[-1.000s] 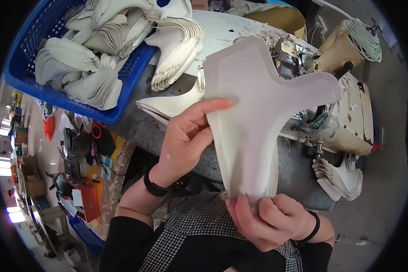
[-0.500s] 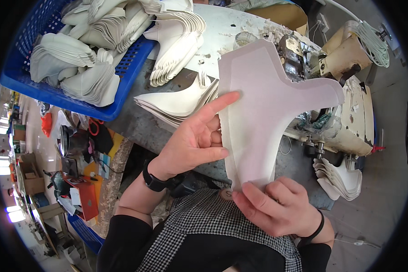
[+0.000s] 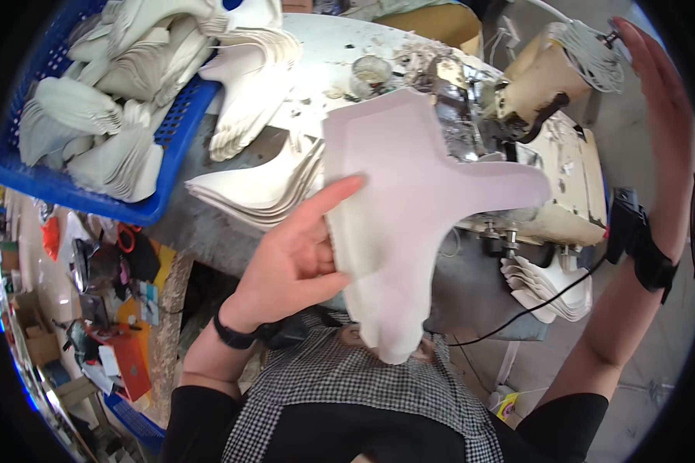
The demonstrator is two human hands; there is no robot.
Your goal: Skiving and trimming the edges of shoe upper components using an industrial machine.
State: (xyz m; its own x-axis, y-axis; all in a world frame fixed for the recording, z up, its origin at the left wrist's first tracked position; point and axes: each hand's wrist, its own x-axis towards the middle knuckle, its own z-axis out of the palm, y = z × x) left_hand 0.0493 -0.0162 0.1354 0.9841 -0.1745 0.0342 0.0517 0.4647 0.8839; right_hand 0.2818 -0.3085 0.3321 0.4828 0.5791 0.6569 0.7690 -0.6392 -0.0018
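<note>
A broad, pale piece with a side arm, shaped like a cut shoe upper, is held up in front of my body. My left hand grips it by its left edge, with index finger and thumb on the near face and the other fingers curled at the edge, partly behind it. Off at the far right, my right hand is raised with straight fingers, away from the piece and beside the machine's upper part. The cream machine stands behind the piece, which hides some of it.
A blue basket of pale stacked pieces is at upper left. More stacks lie on the worktable, and another bundle sits below the machine. A black cable crosses at right.
My right hand has let go of the piece's lower end and swung up to the far right. The left hand still holds the piece. The view has shifted.
</note>
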